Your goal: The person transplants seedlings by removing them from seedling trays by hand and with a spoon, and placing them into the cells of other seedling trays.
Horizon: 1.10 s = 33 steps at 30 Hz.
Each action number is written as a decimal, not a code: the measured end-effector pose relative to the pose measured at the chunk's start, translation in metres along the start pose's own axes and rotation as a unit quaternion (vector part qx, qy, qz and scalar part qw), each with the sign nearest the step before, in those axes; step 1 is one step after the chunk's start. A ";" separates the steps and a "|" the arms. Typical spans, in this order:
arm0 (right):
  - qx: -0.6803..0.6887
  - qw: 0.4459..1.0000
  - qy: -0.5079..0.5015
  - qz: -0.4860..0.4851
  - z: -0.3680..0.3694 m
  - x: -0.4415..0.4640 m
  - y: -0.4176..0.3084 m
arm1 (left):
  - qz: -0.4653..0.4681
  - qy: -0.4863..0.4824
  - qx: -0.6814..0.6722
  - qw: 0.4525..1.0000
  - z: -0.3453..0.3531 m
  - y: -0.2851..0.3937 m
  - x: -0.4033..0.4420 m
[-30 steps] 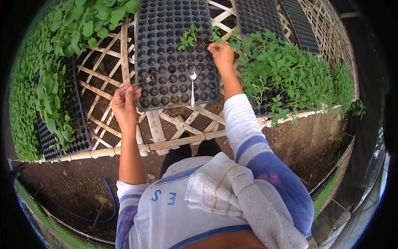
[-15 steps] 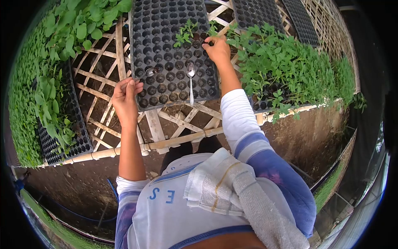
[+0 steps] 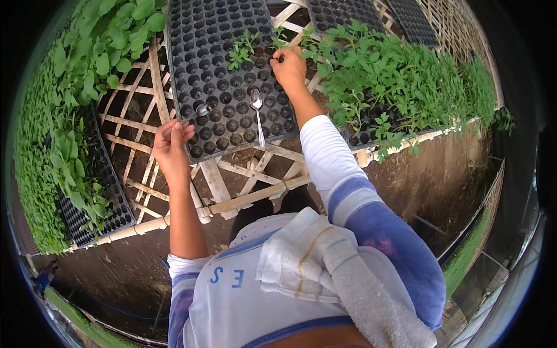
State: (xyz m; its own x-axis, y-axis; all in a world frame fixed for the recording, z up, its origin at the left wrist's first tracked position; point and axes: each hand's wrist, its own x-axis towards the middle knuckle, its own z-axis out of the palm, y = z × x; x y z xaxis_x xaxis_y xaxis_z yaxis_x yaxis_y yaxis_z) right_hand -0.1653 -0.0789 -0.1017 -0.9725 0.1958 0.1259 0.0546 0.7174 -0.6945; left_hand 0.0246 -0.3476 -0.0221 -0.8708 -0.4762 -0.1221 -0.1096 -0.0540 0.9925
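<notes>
A black seedling tray (image 3: 188, 64) with many round cells lies in front of me. My left hand (image 3: 172, 142) is at its near left corner, fingers closed on the handle of a metal spoon (image 3: 204, 108) whose bowl is over the cells. A second metal spoon (image 3: 259, 122) lies on the tray, bowl pointing away. My right hand (image 3: 289, 68) is at the tray's right edge, fingertips pinched together over the cells; what they hold is hidden. Just beyond them is a small green seedling (image 3: 279, 38). Another leafy seedling (image 3: 242, 51) stands to the left of it.
Dense leafy seedlings (image 3: 394, 87) fill a tray at the right. Broad-leaved plants (image 3: 110, 40) and another seedling tray (image 3: 119, 214) are at the left. Woven bamboo slats (image 3: 139, 124) carry the trays, with a bamboo rail (image 3: 249, 200) along the front. Further black trays (image 3: 342, 16) lie behind.
The view has shifted, so the tray appears a little further left. My right hand stays at the tray's right edge with only slight finger movement; my left hand still holds the spoon.
</notes>
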 end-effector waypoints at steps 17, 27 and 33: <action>0.018 0.974 -0.019 -0.226 -0.207 -0.144 -0.031 | -0.116 -0.033 -0.146 0.982 0.039 -0.015 0.000; -0.314 0.929 -0.186 -0.056 -0.342 -0.119 0.083 | -0.101 -0.024 -0.112 0.988 0.069 -0.029 0.009; -0.252 0.950 -0.147 -0.113 -0.361 -0.160 0.107 | -0.053 0.068 0.160 0.983 0.059 -0.031 -0.015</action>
State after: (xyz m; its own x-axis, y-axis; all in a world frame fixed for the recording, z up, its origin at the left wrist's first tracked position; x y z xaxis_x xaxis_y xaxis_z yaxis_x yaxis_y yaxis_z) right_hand 0.0778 0.2082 0.0593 -0.9895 -0.1426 -0.0230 -0.1332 0.9623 -0.2372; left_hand 0.0127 -0.2871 -0.0508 -0.7768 -0.5969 -0.2007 -0.3603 0.1600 0.9190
